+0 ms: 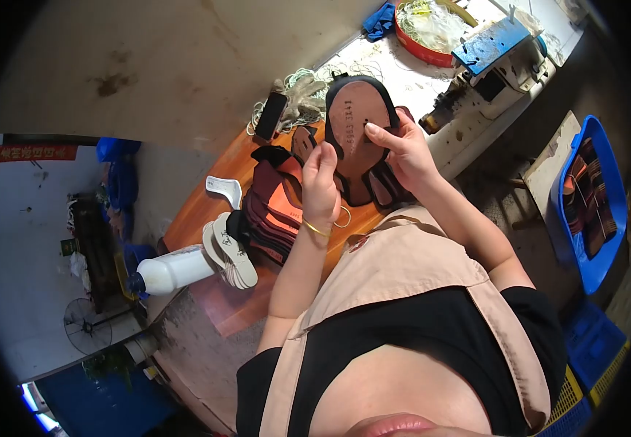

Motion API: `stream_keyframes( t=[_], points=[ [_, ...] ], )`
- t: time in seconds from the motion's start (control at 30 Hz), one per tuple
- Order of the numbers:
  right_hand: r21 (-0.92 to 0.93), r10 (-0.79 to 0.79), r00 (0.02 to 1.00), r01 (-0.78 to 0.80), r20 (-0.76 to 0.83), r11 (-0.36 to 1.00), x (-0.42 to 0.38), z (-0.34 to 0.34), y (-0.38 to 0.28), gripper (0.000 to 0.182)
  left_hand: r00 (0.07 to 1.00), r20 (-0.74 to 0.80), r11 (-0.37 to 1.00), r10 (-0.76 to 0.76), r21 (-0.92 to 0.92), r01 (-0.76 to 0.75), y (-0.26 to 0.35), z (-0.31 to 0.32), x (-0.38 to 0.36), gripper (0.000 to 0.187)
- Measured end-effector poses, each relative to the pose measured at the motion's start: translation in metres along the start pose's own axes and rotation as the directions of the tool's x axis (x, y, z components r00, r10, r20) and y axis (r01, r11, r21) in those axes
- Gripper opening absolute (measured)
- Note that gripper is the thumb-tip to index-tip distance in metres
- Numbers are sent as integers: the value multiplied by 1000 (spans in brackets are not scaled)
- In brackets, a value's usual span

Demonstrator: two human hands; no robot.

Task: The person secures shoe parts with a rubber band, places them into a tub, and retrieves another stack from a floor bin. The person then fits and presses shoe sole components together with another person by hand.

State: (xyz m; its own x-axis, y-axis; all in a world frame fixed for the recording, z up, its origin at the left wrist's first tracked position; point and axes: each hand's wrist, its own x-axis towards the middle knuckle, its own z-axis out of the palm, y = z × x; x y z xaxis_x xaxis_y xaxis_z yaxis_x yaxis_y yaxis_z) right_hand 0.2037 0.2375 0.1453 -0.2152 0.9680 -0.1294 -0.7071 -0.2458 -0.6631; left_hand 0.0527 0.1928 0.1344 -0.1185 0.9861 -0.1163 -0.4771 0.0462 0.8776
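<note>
A shoe piece, with a pinkish-brown sole-shaped face, stamped digits and a black rim, is held up over the wooden table between both hands. My right hand grips its right edge, the thumb pressed on the face near a small dark hole and the fingers behind. My left hand is closed at its lower left edge, thumb up; its other fingers are mostly hidden. Close to my left wrist lies a fanned stack of dark maroon and orange shoe pieces. More dark shoe pieces lie below the held one.
Pale insoles and a white bottle sit at the table's left, near a white curved piece. Behind are a phone, a glove, a red basin and a machine. A blue basket stands right.
</note>
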Motion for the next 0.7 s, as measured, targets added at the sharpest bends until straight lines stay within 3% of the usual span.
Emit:
stream_keyframes(
  t=[0.07,0.13,0.2,0.27,0.33,0.4,0.53,0.6,0.63,0.67,0.7],
  points=[
    [10,98,993,-99,61,995,-4,-6,-4,33,996,-24,991,-91,-102,88,8,12,-7,15],
    [-88,145,989,-143,8,986,-9,-13,-14,24,993,-35,985,-115,-131,110,4,12,-10,14],
    [-408,151,987,-115,56,906,-10,-22,-20,25,990,-48,979,-134,-160,124,-2,12,-10,14],
    [-399,122,990,-84,71,913,-14,-25,-18,27,986,-55,963,-160,-228,143,-9,12,-9,17],
    [-248,102,995,-95,14,964,-21,-25,-15,24,983,-83,968,-164,-204,144,-11,15,-6,18],
    [-281,102,994,-91,25,955,-27,-34,-15,22,980,-104,972,-169,-180,149,-15,16,-1,19],
    [-239,114,989,-87,100,967,-42,-56,-19,24,987,38,985,-159,-60,161,-15,21,8,20],
    [-289,118,983,-73,141,954,-48,-74,-31,30,946,176,962,-274,37,271,-14,17,24,20],
    [-305,169,980,-128,110,944,-53,-80,-38,31,886,271,926,-375,145,348,-10,18,32,21],
    [-316,224,971,-189,79,930,-58,-87,-43,32,859,304,872,-411,407,273,-12,20,41,22],
    [-391,322,945,-278,51,878,-59,-100,-39,34,833,356,824,-424,534,192,-17,29,50,24]
  ],
)
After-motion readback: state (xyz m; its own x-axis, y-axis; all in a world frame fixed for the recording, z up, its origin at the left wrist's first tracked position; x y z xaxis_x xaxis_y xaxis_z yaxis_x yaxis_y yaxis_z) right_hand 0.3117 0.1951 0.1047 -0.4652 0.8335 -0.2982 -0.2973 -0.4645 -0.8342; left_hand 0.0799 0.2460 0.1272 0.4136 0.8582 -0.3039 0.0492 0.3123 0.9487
